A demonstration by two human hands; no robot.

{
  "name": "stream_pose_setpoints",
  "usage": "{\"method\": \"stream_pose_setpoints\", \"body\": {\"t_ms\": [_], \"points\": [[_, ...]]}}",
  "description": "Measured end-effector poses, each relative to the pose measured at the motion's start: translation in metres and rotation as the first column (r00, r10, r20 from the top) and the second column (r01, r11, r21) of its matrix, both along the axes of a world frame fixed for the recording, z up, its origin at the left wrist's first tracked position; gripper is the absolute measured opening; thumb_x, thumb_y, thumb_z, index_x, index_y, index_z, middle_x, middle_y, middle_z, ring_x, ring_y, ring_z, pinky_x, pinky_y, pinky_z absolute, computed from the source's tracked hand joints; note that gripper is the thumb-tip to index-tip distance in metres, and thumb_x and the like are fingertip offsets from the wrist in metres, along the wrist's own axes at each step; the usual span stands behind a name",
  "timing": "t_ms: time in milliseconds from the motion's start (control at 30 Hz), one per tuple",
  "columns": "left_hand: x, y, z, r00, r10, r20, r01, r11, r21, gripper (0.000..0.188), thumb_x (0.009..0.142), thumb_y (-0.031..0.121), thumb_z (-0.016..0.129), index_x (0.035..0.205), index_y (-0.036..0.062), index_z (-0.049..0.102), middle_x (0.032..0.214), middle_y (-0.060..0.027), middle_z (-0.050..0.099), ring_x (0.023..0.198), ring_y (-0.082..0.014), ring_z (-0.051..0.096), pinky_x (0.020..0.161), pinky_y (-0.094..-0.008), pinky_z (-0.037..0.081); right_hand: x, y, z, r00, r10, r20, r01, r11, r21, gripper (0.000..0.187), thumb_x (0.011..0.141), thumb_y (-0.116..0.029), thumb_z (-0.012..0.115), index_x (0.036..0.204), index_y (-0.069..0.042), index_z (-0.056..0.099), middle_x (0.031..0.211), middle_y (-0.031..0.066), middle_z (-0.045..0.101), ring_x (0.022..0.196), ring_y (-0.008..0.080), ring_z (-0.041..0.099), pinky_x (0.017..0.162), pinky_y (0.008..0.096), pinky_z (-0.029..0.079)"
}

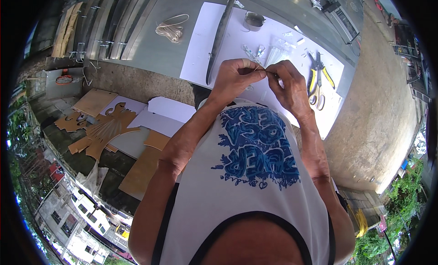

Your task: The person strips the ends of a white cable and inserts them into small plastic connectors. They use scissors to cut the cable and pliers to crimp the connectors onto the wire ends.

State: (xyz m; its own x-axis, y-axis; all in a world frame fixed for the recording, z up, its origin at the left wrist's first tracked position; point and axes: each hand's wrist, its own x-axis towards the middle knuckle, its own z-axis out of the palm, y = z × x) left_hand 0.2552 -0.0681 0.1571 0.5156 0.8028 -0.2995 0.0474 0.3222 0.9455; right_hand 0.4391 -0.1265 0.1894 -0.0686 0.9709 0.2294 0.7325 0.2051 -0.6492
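Note:
Above a white sheet (196,59) on the table, my left hand (235,78) and my right hand (288,85) meet fingertip to fingertip. Both are closed in a pinch on a thin, dark strand (260,70), mostly hidden by the fingers; its exact kind is too small to tell. Just beyond them lie small clear pieces (260,50) and a clear plastic bag (278,50). Right of my right hand rest yellow-and-black pliers (315,75), with scissors (319,101) right below them. A round metal tin (254,21) stands farther back.
A long dark metal strip (219,41) crosses the sheet left of my hands. A bundle of pale cord (171,31) lies on the grey tabletop (146,41). Metal bars (107,28) line the far left. Cut brown boards (112,128) lie lower left. A grey device (341,21) sits back right.

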Motion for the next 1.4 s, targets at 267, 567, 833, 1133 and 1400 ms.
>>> {"method": "stream_pose_setpoints", "body": {"t_ms": [267,567,833,1133,1400], "points": [[0.003,0.0,0.003,0.994,-0.043,-0.101,0.047,0.998,0.037,0.021,0.091,0.015,0.072,0.102,-0.0031,0.072,0.092,-0.0076,0.071,0.083,-0.0113,0.061,0.076,-0.026,0.048,0.0,0.005,0.0,0.969,0.082,0.231,-0.109,0.988,0.108,0.015,0.077,-0.001,0.073,0.088,-0.004,0.063,0.08,0.0082,0.059,0.077,0.0249,0.063,0.064,0.0373,0.055],[-0.001,-0.011,0.019,0.995,0.072,0.068,-0.072,0.997,-0.006,0.012,0.094,0.011,0.067,0.099,0.0008,0.069,0.081,-0.0006,0.061,0.073,-0.0072,0.05,0.067,-0.0233,0.041,0.057,0.038,-0.013,0.91,-0.324,0.26,0.235,0.918,0.319,0.013,0.077,0.0,0.069,0.087,-0.002,0.061,0.079,0.0118,0.063,0.072,0.0292,0.062,0.064,0.0413,0.054],[-0.006,-0.001,0.002,0.9,0.234,0.367,-0.109,0.937,-0.331,0.009,0.096,0.011,0.068,0.098,0.0024,0.067,0.072,0.0036,0.051,0.06,-0.0057,0.037,0.057,-0.0214,0.029,0.206,0.008,-0.016,0.739,-0.604,0.297,0.552,0.796,0.247,0.027,0.099,-0.028,0.063,0.109,-0.005,0.073,0.099,0.011,0.076,0.086,0.0234,0.074,0.074,0.0396,0.058],[-0.008,0.008,-0.017,0.735,0.31,0.603,-0.024,0.901,-0.434,0.009,0.1,0.01,0.062,0.102,0.0021,0.06,0.082,-0.0012,0.05,0.073,-0.0093,0.045,0.066,-0.0248,0.038,0.0,0.006,-0.037,0.892,-0.038,-0.451,-0.198,0.863,-0.464,0.032,0.089,-0.021,0.077,0.119,-0.011,0.071,0.085,0.0063,0.072,0.069,0.0175,0.064,0.071,0.0322,0.052],[-0.026,0.035,-0.015,0.919,0.284,0.273,-0.279,0.958,-0.059,0.028,0.097,0.019,0.069,0.114,-0.0011,0.061,0.103,-0.0089,0.066,0.097,-0.0161,0.06,0.086,-0.0312,0.048,-0.032,0.01,-0.047,0.867,-0.039,-0.496,-0.225,0.859,-0.46,0.019,0.098,-0.017,0.066,0.103,-0.001,0.076,0.08,0.0073,0.075,0.077,0.0127,0.068,0.075,0.0303,0.053]]}}
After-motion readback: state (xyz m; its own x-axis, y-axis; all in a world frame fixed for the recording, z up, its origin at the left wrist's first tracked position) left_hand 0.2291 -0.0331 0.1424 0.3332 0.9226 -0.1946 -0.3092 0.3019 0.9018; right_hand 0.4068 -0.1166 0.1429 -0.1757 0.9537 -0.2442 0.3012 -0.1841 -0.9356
